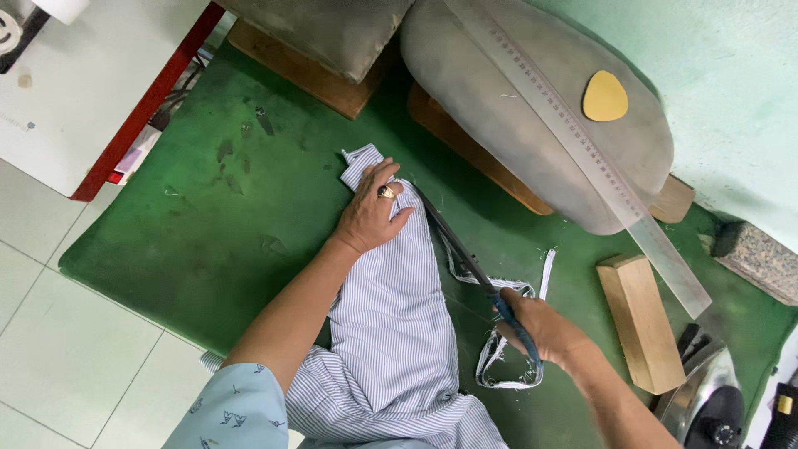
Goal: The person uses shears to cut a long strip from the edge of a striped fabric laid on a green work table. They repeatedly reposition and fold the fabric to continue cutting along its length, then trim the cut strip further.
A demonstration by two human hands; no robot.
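1. The striped fabric (391, 333), pale blue and white, lies along the middle of the green tabletop (199, 241), running from the near edge up toward the padded pressing forms.
2. The left hand (371, 214) presses flat on the upper end of the cloth, fingers (384, 176) spread and together on it, a ring on one.
3. The right hand (540, 328) is closed around the blue handles of the scissors (465, 258), whose long blades lie along the cloth's right edge, pointing toward the left hand.
4. Judged from how things lie, the cut is well along: a narrow trimmed strip (507, 349) curls loose beside the right hand, while the short stretch near the blade tips looks uncut.
5. Further out: a grey pressing ham (499, 125) carrying a clear ruler (582, 150) and yellow tailor's chalk (604, 96), a wooden block (640, 324), an iron (706, 407).
6. No containers show.
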